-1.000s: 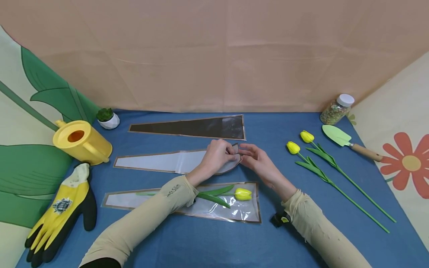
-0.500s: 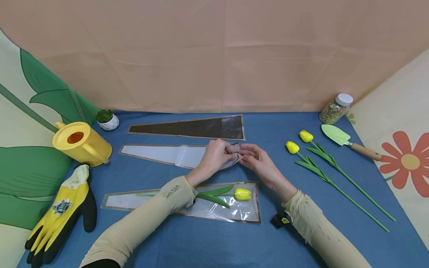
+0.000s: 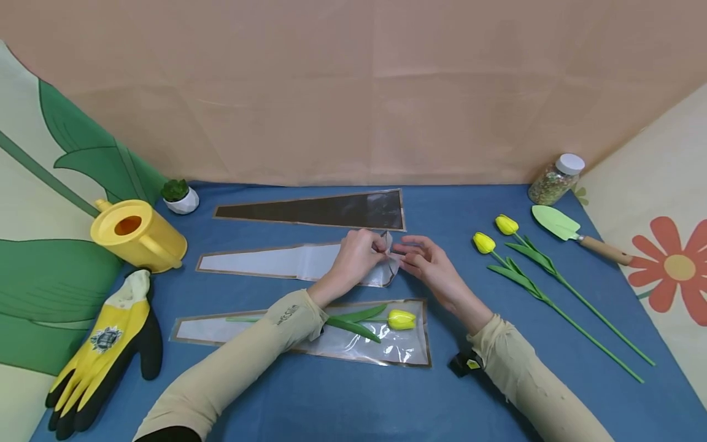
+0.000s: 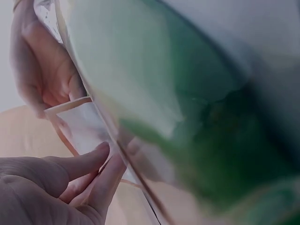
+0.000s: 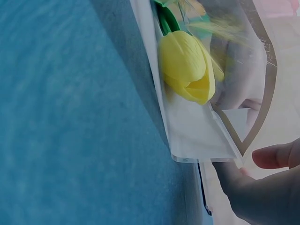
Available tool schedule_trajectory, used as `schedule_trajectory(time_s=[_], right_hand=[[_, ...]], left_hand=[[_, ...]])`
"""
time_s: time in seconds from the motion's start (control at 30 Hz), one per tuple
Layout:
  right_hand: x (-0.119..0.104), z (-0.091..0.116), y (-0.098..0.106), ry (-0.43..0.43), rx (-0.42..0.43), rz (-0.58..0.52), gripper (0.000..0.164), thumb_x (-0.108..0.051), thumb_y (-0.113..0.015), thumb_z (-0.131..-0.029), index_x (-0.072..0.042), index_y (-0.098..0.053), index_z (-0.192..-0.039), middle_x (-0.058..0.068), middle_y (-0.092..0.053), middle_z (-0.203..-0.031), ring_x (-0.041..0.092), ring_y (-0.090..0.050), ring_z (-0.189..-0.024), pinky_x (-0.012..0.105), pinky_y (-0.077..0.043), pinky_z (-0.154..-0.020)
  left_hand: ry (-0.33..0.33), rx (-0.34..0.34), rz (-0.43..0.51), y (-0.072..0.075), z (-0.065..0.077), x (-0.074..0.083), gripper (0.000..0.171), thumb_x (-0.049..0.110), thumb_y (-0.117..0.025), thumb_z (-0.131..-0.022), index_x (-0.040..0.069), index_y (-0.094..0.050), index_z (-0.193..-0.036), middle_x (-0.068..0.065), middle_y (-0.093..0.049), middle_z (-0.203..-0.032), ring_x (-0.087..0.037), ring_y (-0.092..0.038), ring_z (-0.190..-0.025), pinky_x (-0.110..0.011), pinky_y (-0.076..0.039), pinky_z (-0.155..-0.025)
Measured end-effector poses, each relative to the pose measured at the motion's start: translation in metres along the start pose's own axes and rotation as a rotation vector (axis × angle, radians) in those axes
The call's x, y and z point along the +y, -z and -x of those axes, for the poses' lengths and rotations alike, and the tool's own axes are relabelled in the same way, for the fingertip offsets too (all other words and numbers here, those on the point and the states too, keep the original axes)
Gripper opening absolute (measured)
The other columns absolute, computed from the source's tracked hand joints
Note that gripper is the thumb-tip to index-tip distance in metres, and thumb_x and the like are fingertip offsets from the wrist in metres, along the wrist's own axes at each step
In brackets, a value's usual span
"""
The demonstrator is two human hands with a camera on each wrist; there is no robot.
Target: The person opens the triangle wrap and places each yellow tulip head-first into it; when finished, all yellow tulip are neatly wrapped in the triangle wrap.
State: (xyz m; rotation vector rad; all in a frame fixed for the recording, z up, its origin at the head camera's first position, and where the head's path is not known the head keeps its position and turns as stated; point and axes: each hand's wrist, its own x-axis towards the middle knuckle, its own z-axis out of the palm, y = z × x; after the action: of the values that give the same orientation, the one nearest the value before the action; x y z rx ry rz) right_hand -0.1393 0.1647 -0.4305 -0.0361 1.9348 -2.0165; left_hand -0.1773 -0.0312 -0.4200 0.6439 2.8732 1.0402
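In the head view, a clear, brown-edged flower sleeve with a white back (image 3: 265, 261) lies in the middle of the table, its wide end raised and bent. My left hand (image 3: 355, 261) pinches this wide end near the mouth; in the left wrist view, the thumb and fingers (image 4: 96, 164) meet on the film. My right hand (image 3: 433, 270) is at the same edge. Its thumb (image 5: 272, 157) stands apart from its fingers beside the film corner in the right wrist view. Nearer me, a second sleeve (image 3: 409, 353) holds a yellow tulip (image 3: 401, 320), partly under my left forearm.
A dark sleeve (image 3: 353, 212) lies behind. To the right are two yellow tulips (image 3: 484, 243), a trowel (image 3: 558, 222) and a lidded jar (image 3: 552, 181). A yellow watering can (image 3: 138, 236), a potted succulent (image 3: 179, 195) and a work glove (image 3: 105, 350) sit on the left.
The middle sleeve's narrow end swings away from me, then back partway. Its wide end changes its bend, and its near corner now shows. The right fingers shift slightly; the left hand keeps its pinch.
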Motion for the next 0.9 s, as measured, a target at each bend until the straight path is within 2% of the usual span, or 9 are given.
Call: schedule_trajectory(time_s=[0.2,0.37,0.53,0.63,0.73,0.9], right_hand=[[0.001,0.001,0.003,0.001,0.022,0.033,0.045,0.000,-0.038,-0.112,0.007,-0.035,-0.156,0.029,-0.046,-0.158,0.038,-0.044,-0.149,0.049,-0.040,-0.119],[0.001,0.002,0.005,-0.024,0.020,0.051,0.046,0.000,-0.041,-0.112,0.008,-0.034,-0.157,0.030,-0.043,-0.160,0.039,-0.042,-0.150,0.051,-0.039,-0.120],[-0.001,0.007,0.009,-0.033,-0.003,0.118,0.049,-0.002,-0.044,-0.113,0.010,-0.032,-0.158,0.032,-0.040,-0.160,0.043,-0.042,-0.149,0.051,-0.038,-0.120],[-0.005,0.015,0.016,0.004,-0.011,0.189,0.050,-0.004,-0.046,-0.113,0.012,-0.030,-0.159,0.033,-0.042,-0.159,0.045,-0.045,-0.147,0.051,-0.039,-0.119],[-0.011,0.027,0.028,0.065,0.016,0.280,0.048,-0.003,-0.048,-0.113,0.013,-0.036,-0.157,0.033,-0.049,-0.154,0.046,-0.053,-0.141,0.049,-0.046,-0.114],[-0.019,0.053,0.057,0.188,0.109,0.502,0.036,-0.001,-0.059,-0.110,0.010,-0.058,-0.144,0.028,-0.066,-0.138,0.039,-0.070,-0.121,0.032,-0.058,-0.097]], left_hand=[[0.002,-0.011,-0.003,0.000,0.000,0.000,0.005,0.004,-0.087,-0.090,0.008,-0.084,-0.090,-0.005,-0.080,-0.090,-0.021,-0.075,-0.087,-0.036,-0.058,-0.076],[0.006,-0.018,0.004,0.000,-0.001,-0.001,0.004,0.005,-0.087,-0.091,0.008,-0.084,-0.091,-0.005,-0.080,-0.091,-0.021,-0.076,-0.089,-0.037,-0.058,-0.077],[0.007,-0.028,-0.019,0.000,-0.001,0.000,0.005,0.004,-0.086,-0.091,0.008,-0.084,-0.092,-0.004,-0.080,-0.092,-0.021,-0.076,-0.092,-0.040,-0.058,-0.081],[0.006,-0.030,-0.025,0.000,-0.001,0.000,0.005,0.004,-0.086,-0.091,0.009,-0.085,-0.091,-0.003,-0.080,-0.091,-0.020,-0.076,-0.092,-0.040,-0.058,-0.082],[0.003,-0.030,-0.020,0.000,-0.001,-0.001,0.004,0.005,-0.087,-0.091,0.008,-0.084,-0.090,-0.003,-0.080,-0.090,-0.019,-0.076,-0.089,-0.039,-0.058,-0.082],[0.000,-0.034,-0.008,-0.001,0.000,-0.002,0.004,0.006,-0.088,-0.090,0.008,-0.084,-0.090,-0.005,-0.080,-0.091,-0.019,-0.076,-0.087,-0.038,-0.058,-0.081]])
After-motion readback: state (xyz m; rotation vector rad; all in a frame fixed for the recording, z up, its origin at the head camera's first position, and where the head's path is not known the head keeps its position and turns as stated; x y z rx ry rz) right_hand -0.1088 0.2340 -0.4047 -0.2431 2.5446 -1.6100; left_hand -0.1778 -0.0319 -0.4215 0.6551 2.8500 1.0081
